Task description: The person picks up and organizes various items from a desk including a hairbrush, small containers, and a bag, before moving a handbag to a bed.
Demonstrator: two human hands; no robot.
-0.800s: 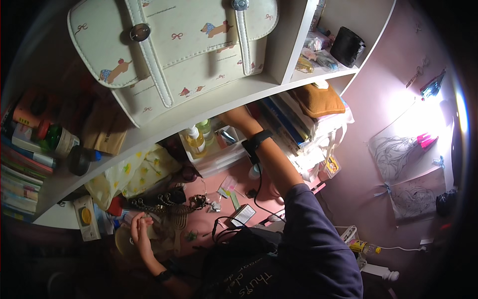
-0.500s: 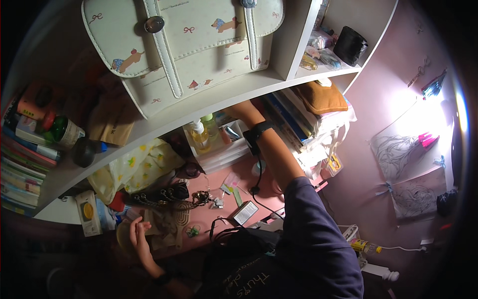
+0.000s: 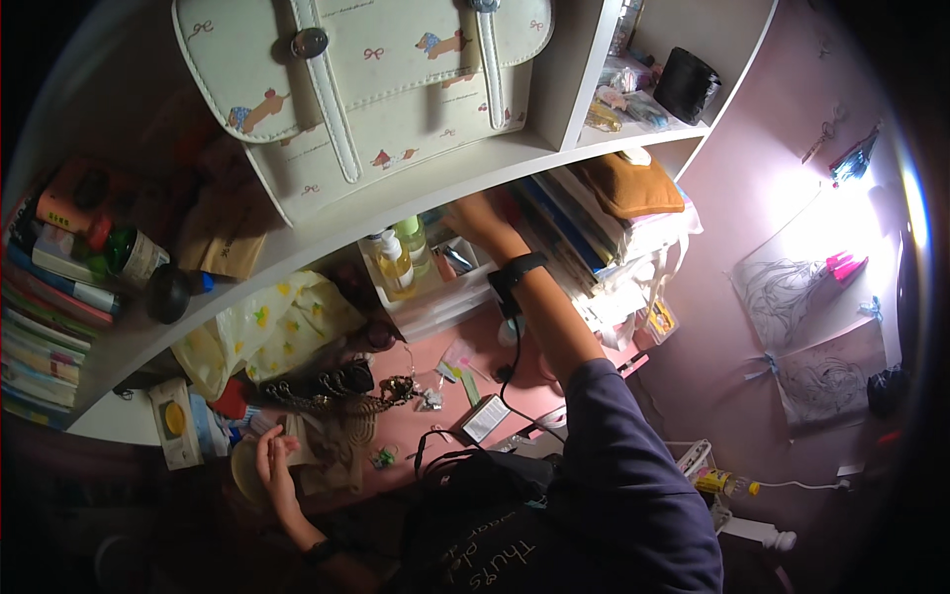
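Observation:
My right hand reaches under the white shelf, above the back of a white organizer box. Its fingertips are lost in the dim space below the shelf edge, so what they hold, if anything, cannot be made out. Two bottles, a pump bottle with yellowish liquid and a green-capped bottle, stand in the box left of that hand. At the lower left, my left hand is open, fingers loosely bent and apart, with nothing visible in it. It hovers by a pale round object at the desk's edge.
A cream satchel stands on the shelf above. Books and an orange-brown pouch are stacked right of my arm. The pink desk carries a chain strap, a small white box and a fruit-print cloth. A black cable hangs by my wrist.
A reddish item seen in the organizer box beside my right hand no longer shows there. My right hand has shifted slightly left and down; the left stays almost still.

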